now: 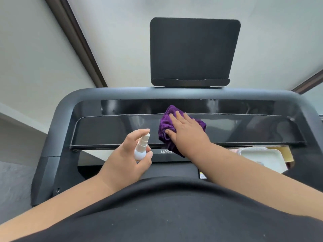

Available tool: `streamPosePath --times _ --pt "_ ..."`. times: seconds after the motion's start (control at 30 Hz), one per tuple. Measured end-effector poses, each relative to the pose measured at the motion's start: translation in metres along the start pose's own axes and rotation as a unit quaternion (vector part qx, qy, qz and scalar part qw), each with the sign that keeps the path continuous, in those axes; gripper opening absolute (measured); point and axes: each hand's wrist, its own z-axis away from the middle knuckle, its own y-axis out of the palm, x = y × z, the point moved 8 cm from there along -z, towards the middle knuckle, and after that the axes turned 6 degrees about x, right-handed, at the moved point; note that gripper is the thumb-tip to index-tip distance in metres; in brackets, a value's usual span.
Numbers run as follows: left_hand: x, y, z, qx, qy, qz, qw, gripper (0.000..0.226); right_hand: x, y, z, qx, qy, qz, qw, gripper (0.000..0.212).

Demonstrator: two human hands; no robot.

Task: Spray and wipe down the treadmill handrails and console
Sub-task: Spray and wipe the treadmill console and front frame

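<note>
Across the middle of the view runs the treadmill frame, its dark grey handrail (174, 93) curving from the left side, along the top and down the right side. Within that curve sits the console (108, 130), a long glossy black panel in two tiers, tilted toward the person. Above the handrail stands a matte black tablet holder (194, 49) with a shallow lip along its lower edge, set against a pale wall. Below the console at right, a white tray (258, 158) lies partly hidden under the panel's edge; its contents cannot be made out. A black garment on the person's torso (166, 212) fills the bottom of the view. Near the centre of the console lies a bunched purple cloth (166, 135), spanning both tiers and drooping over the lower edge. The right hand (185, 131) rests flat on this cloth, fingers extended and slightly spread, pressing it against the panel. The left hand (129, 154) is curled around a small white spray bottle (141, 148), held just in front of the console's lower edge, nozzle pointing up toward the panel, with the index finger arched above the pump head.
</note>
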Motion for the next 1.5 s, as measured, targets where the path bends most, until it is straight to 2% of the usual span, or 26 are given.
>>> streamPosePath --times 0.23,0.5,0.83,1.07,1.27,1.33,1.43,1.5 --pt "-0.023 0.06 -0.033 0.048 -0.014 0.01 0.999 0.073 -0.057 -0.004 0.016 -0.004 0.013 -0.008 1.0 0.068" --pt "-0.07 0.145 -0.076 0.105 -0.008 0.031 0.994 0.07 -0.162 -0.012 0.047 -0.018 0.052 -0.019 0.998 0.066" --pt "-0.107 0.204 -0.094 0.101 -0.026 0.024 0.994 0.064 -0.273 -0.021 0.072 -0.028 0.092 -0.022 0.995 0.065" --pt "-0.127 0.231 -0.103 0.107 -0.024 0.0 0.994 0.068 -0.338 -0.027 0.094 -0.053 0.141 -0.048 0.987 0.066" --pt "-0.137 0.241 -0.106 0.113 -0.015 -0.032 0.993 0.078 -0.349 -0.03 0.1 -0.072 0.142 -0.067 0.985 0.068" --pt "-0.14 0.241 -0.105 0.113 -0.015 -0.037 0.993 0.08 -0.343 -0.028 0.105 -0.073 0.139 -0.053 0.986 0.076" --pt "-0.141 0.234 -0.101 0.106 -0.021 -0.024 0.994 0.072 -0.319 -0.017 0.114 -0.05 0.118 -0.013 0.992 0.101" --pt "-0.136 0.227 -0.097 0.094 -0.033 -0.017 0.995 0.071 -0.297 -0.008 0.113 -0.046 0.089 0.014 0.995 0.102"
